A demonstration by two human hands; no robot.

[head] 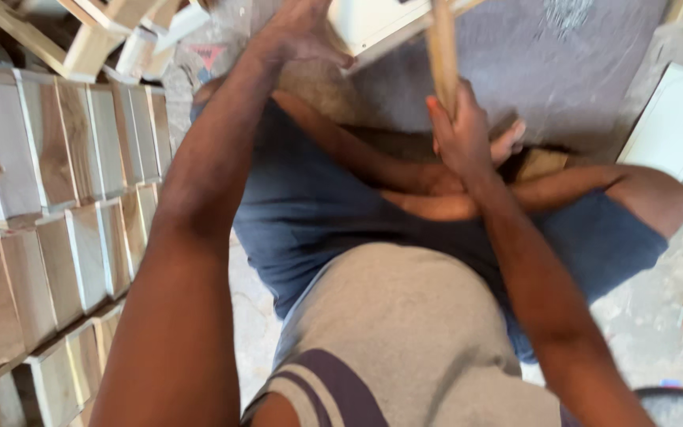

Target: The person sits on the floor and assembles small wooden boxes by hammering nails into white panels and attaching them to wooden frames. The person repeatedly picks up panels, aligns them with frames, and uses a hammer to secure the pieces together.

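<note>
My right hand [462, 130] is wrapped around a plain wooden stick [442, 47] that rises upright through the upper middle of the frame, fingers closed on it just below where it meets a pale white-edged panel [369, 24] at the top. My left hand [298, 35] lies on that panel's lower corner, just left of the stick; its fingers curl over the edge, though I cannot tell whether they clamp it or only rest there. To do this well, I judge I should keep the stick straight in line with my forearm and press the panel firm so it does not twist against it. Room is tight: my knees in blue shorts [310, 213] sit right under both arms in the middle of the frame, and rows of stacked wooden boxes [49, 198] fill the whole left side, close to my left elbow. Another white panel [673, 119] leans at the right edge. The freest space seems to be the grey floor [563, 71] at upper right, beyond the stick
</note>
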